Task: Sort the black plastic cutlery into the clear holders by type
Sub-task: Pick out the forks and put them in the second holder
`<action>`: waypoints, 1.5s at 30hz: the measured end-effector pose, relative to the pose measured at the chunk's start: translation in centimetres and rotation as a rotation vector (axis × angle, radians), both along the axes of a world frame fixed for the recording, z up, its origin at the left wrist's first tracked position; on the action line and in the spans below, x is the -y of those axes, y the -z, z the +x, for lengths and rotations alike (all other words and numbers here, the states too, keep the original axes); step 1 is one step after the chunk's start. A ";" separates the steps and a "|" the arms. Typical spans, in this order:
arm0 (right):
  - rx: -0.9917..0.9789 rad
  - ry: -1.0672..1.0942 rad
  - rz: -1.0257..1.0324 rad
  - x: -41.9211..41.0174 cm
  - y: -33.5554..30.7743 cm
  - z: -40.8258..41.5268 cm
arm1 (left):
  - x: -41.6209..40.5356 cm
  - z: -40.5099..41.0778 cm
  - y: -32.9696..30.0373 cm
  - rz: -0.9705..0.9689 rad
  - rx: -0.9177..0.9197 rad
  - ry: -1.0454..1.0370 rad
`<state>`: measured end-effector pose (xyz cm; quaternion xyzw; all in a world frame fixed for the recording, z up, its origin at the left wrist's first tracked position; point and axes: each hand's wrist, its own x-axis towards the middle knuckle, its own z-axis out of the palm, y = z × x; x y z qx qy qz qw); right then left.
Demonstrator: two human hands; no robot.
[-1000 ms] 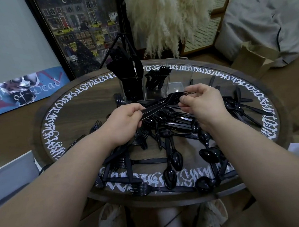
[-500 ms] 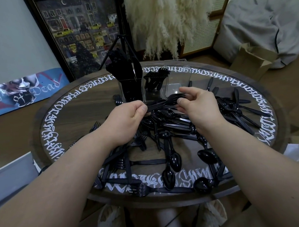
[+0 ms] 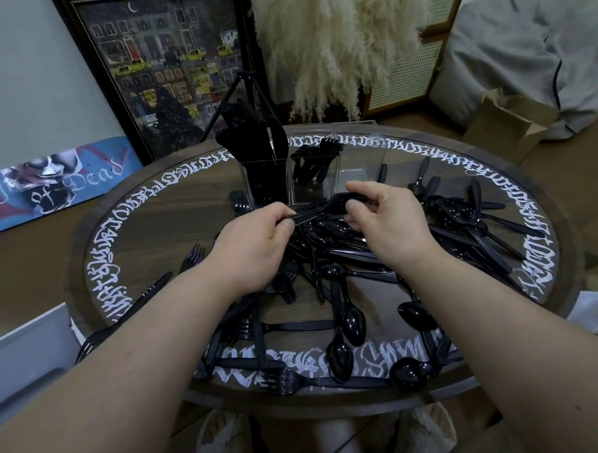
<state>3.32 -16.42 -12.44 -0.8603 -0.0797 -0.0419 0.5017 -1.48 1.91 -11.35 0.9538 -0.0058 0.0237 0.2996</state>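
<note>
Between your two hands a small bunch of black forks (image 3: 324,209) is held level above the pile. Your left hand (image 3: 254,243) pinches the handle ends with thumb and curled fingers; your right hand (image 3: 386,222) curls round the tine ends, thumb underneath. Just beyond your knuckles stand the clear holders (image 3: 322,170): the compartment past your left hand is packed with upright black knives (image 3: 253,149), the one between your hands holds forks, and the one past your right hand looks bare. Beneath and to the right of your right hand lie loose spoons (image 3: 351,321) and other cutlery, scattered over the round table (image 3: 136,213). More forks lie under your left forearm.
</note>
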 end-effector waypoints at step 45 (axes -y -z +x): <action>0.537 -0.188 -0.738 -4.4 -3.3 8.4 | 0.5 5.9 1.7 0.267 0.146 -0.097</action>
